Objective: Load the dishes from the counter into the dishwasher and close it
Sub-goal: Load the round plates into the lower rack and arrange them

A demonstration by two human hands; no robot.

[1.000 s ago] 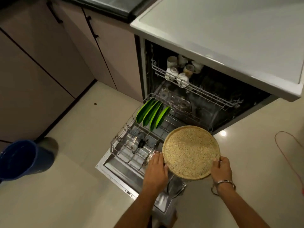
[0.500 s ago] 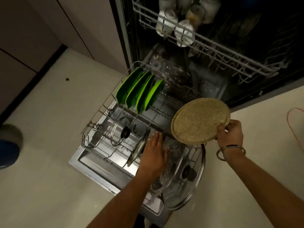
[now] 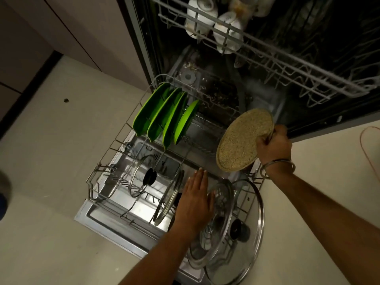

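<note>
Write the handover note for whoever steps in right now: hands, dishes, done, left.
Right hand grips the speckled round plate by its edge, tilted, above the lower rack, not yet slotted.
Left hand is open, fingers straight, resting against a glass lid at the rack's near end.
Done: four green plates stand on edge in the lower rack; glass lids stand in the near rows; white cups sit in the upper rack.
Left: slot the speckled plate, push the rack in, close the door. The counter is out of view, so whether more dishes wait there cannot be told.
</note>
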